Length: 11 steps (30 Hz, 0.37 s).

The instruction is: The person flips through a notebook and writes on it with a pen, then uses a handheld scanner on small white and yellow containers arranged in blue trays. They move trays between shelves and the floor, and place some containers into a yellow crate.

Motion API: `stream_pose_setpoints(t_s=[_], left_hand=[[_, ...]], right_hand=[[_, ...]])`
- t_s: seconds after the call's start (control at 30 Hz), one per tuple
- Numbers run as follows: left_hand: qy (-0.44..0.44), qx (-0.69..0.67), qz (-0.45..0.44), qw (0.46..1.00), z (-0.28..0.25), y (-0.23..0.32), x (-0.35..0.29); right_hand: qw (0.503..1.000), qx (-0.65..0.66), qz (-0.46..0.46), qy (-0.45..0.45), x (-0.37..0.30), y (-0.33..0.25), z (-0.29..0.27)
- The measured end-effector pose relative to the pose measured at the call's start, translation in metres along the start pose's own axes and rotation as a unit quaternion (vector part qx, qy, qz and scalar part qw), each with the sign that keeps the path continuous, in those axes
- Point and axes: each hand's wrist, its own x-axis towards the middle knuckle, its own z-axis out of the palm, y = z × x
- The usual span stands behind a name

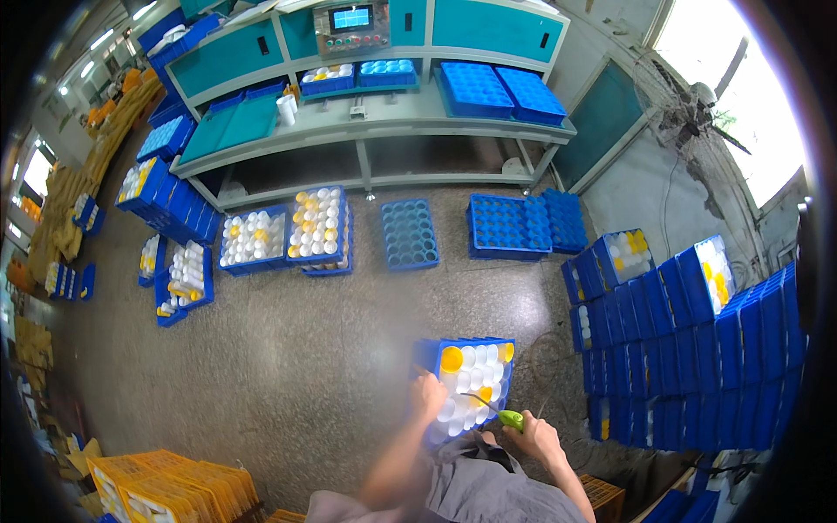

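Just in front of me stands a blue crate (421, 356), apparently the top one of a stack, packed with white and yellow round plastic pieces (471, 380). My left hand (427, 397) is closed on its left rim; the fingertips are partly hidden. In my right hand (539, 439) is a green-handled hook (511, 420), held by its handle at the crate's right side. Its thin dark metal rod reaches left over the pieces. Whether the tip touches any of them, I cannot tell.
A workbench (366, 129) with a control panel (352, 28) spans the back. Blue crates of white and yellow pieces (316, 228) line the floor before it, beside blue trays (410, 234). Stacked blue crates (689, 349) stand right, near a fan (689, 122). Yellow crates (174, 488) sit lower left.
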Motion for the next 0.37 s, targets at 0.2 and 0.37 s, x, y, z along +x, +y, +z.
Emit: stream_pose_setpoints(t_s=[0.2, 0.37], left_hand=[[0.02, -0.049, -0.038, 0.998, -0.018, -0.001, 0.011], [0.022, -0.014, -0.115, 0.993, 0.0, -0.031, 0.043]], right_hand=[[0.997, 0.05, -0.043, -0.032, -0.003, 0.004, 0.005], [0.994, -0.081, -0.059, -0.031, 0.015, 0.019, 0.046]])
